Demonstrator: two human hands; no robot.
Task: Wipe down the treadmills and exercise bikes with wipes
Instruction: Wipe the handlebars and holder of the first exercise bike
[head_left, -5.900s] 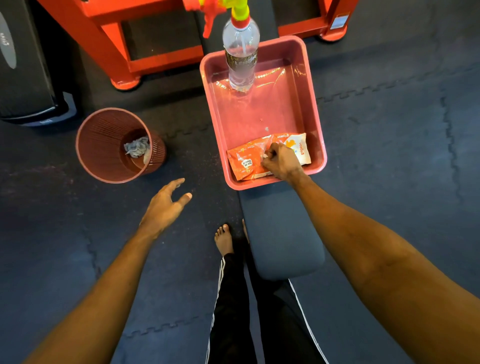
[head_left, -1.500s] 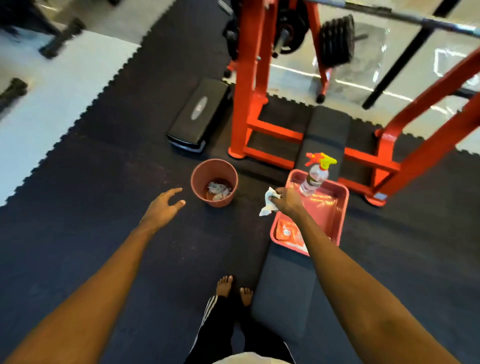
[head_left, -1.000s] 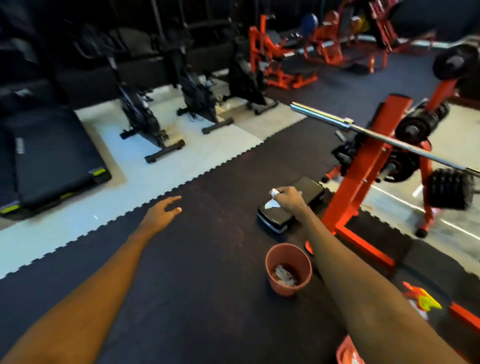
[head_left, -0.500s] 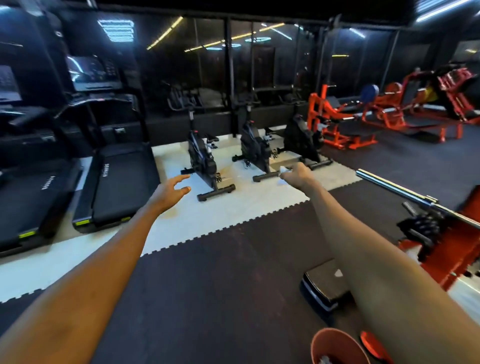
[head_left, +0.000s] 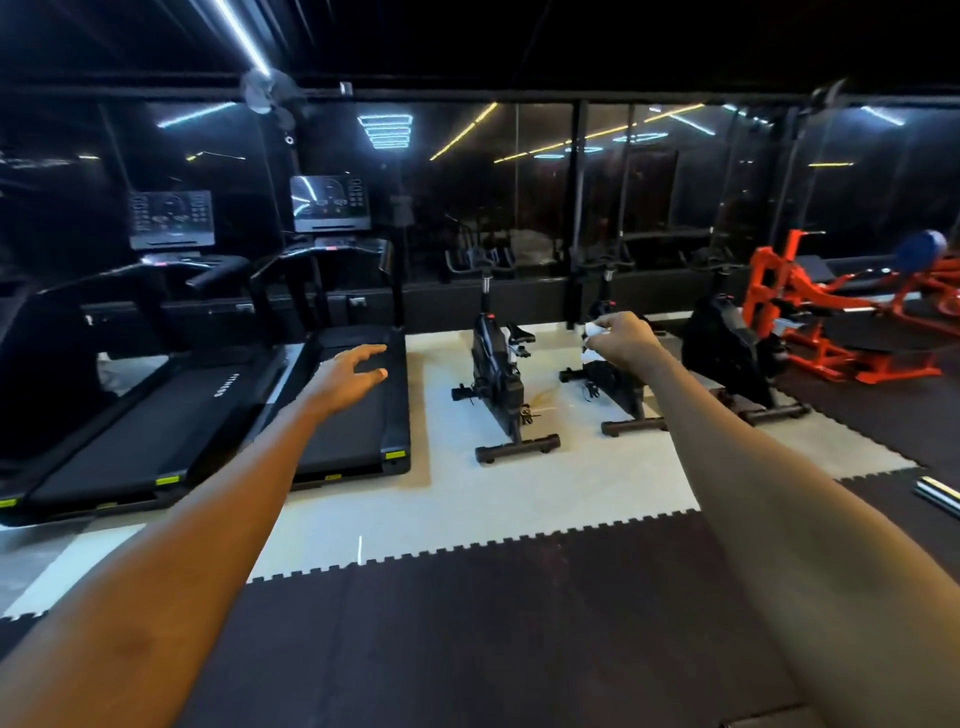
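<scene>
We record, item by item:
- Right hand: raised ahead, fingertips pinching a crumpled white wipe, seen in front of the middle exercise bike.
- Left hand: fingers loose and spread, holding nothing, seen over the near treadmill.
- Second treadmill: just left of the first.
- Left bike and right bike: standing on the white floor mat.
- Red weight machine: far right.

left arm and right arm are bare along all that shows; left hand and right hand bare too.
</scene>
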